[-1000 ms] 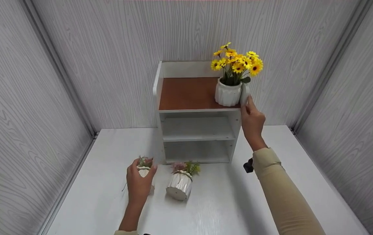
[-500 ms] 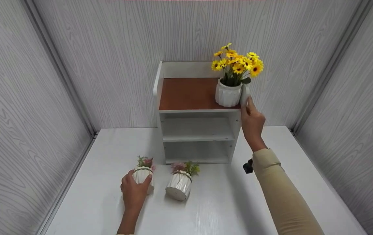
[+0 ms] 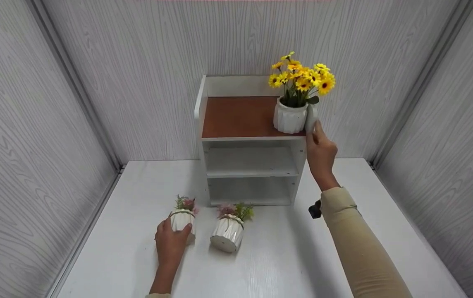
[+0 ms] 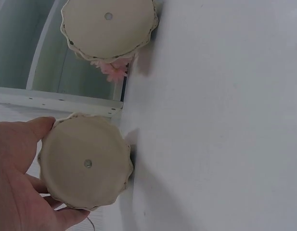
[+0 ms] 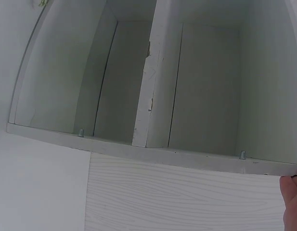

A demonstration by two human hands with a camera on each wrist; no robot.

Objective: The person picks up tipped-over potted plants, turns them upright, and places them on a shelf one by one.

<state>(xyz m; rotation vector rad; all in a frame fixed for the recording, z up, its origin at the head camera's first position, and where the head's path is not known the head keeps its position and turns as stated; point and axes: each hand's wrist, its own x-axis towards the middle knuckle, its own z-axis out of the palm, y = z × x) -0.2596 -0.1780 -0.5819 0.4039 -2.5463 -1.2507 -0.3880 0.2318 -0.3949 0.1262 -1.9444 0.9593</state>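
My left hand (image 3: 171, 243) holds a small white flowerpot (image 3: 182, 221) with pink and green artificial flowers, which lies tipped over on the table. In the left wrist view, thumb and fingers are spread round the sides of this pot (image 4: 88, 163), its scalloped base facing the camera. A matching flowerpot (image 3: 227, 234) lies just to its right. My right hand (image 3: 321, 151) grips the raised right side panel of a small white shelf (image 3: 253, 174). On the shelf's brown top, close beside that hand, stands a white pot (image 3: 290, 118) of yellow daisies (image 3: 302, 78).
Two open compartments face forward below the shelf's top. A white table (image 3: 269, 265) carries the shelf. Grey wood-grain panels (image 3: 158, 82) enclose the back and both sides.
My left hand has slid from the flower end of the left pot down round its body, baring the flowers. My right hand stays on the shelf's side panel.
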